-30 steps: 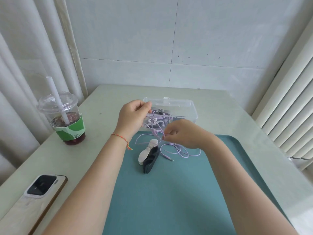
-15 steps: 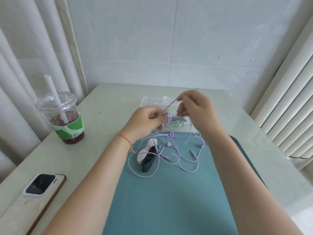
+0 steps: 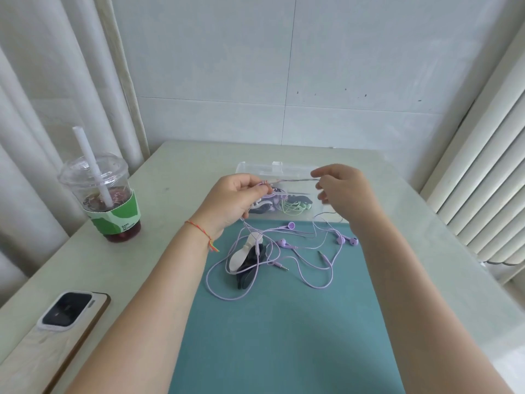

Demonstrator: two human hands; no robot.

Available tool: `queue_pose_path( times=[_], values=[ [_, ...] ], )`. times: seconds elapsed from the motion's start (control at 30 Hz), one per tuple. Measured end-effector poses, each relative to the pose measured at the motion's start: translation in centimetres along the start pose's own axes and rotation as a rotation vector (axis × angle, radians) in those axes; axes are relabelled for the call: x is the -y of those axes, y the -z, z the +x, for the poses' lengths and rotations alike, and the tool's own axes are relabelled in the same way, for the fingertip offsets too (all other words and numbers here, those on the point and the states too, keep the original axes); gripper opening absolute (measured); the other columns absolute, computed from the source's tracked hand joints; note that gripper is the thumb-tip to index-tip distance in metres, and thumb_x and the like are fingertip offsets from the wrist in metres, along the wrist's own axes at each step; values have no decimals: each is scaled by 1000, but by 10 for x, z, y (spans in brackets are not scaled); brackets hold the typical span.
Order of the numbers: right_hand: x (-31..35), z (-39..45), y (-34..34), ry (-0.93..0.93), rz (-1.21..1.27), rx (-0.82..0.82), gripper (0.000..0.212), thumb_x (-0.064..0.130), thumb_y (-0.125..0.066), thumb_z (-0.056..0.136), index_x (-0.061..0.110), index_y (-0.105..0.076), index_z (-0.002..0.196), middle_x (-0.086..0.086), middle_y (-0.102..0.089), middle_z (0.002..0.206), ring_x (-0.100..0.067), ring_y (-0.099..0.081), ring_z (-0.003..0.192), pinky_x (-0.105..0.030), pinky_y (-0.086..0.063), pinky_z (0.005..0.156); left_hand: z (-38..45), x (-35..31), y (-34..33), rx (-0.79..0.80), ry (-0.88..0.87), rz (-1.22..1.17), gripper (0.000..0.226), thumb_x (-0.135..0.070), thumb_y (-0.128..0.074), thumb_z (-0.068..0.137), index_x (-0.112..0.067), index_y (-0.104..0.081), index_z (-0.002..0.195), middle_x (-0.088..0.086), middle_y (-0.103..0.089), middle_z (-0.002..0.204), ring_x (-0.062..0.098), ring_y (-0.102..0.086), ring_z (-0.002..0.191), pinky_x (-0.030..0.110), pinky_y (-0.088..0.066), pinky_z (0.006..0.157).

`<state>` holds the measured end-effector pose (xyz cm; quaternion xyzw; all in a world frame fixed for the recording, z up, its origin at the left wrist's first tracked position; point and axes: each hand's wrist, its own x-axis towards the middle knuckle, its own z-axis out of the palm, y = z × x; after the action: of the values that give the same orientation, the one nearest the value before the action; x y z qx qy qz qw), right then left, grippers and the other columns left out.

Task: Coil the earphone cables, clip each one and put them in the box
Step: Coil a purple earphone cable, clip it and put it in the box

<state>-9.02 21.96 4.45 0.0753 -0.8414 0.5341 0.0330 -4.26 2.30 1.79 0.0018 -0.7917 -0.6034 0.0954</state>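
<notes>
A purple earphone cable (image 3: 284, 180) is stretched between my two hands above the clear plastic box (image 3: 257, 167). My left hand (image 3: 235, 200) pinches one end of the stretch; my right hand (image 3: 341, 191) pinches the other. More purple cable (image 3: 241, 294) lies in loose loops on the teal mat (image 3: 284, 336), with purple earbuds (image 3: 287, 244) and jack plugs among them. A white clip (image 3: 241, 253) and a dark clip (image 3: 250, 273) lie under the loops. Inside the box sit coiled earphones, one green (image 3: 295, 207).
A lidded iced drink with a straw (image 3: 109, 200) stands at the left on the pale table (image 3: 170, 177). A phone (image 3: 68, 311) lies near the front left edge. Wall tiles close the back, and curtains hang on both sides.
My right hand rose from the mat to the box and moved right, drawing the cable taut from my left hand. More cable and earbuds have spread out over the mat.
</notes>
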Motion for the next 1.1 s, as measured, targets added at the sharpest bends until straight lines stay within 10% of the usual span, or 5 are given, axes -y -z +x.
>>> queue_pose_path(
  times=[0.2, 0.43, 0.7, 0.93, 1.1],
  values=[
    [9, -14, -9, 307, -176, 179, 39, 8, -54, 87, 24, -64, 121, 13, -61, 117, -1, -55, 102, -18, -42, 88, -3, -6, -9, 58, 53, 104, 10, -13, -60, 92, -10, -69, 89, -17, -41, 39, 0, -36, 36, 13, -27, 43],
    [3, -16, -27, 322, -270, 316, 10, 20, -65, 88, 22, -71, 96, -2, -55, 65, -12, -42, 53, -19, -36, 49, -2, -8, -13, 49, 184, -99, 14, -6, -36, 88, -13, -49, 88, 3, -41, 56, 13, -31, 44, 26, -22, 49],
    [-11, 4, -3, 140, -370, -296, 14, 12, -47, 94, 11, -61, 92, -9, -57, 97, -25, -49, 88, -27, -30, 71, 2, -1, 6, -88, 95, -38, 22, -8, -52, 87, -8, -57, 66, -5, -35, 48, 11, -29, 44, 20, -27, 44],
    [2, -14, -23, 392, -262, 155, 22, 15, -65, 86, 21, -69, 107, 10, -70, 101, -2, -61, 96, -2, -38, 78, 1, 4, -7, -17, 17, 136, 17, -21, -64, 91, -15, -63, 74, -6, -51, 46, 13, -41, 40, 21, -36, 47],
    [2, -17, -35, 361, -255, 169, 7, 13, -67, 85, 17, -69, 90, 3, -67, 73, -14, -62, 70, -22, -46, 62, -2, -2, -10, 18, 30, 102, 23, -33, -64, 92, -12, -60, 82, -2, -53, 50, 16, -43, 43, 20, -38, 46]
  ],
)
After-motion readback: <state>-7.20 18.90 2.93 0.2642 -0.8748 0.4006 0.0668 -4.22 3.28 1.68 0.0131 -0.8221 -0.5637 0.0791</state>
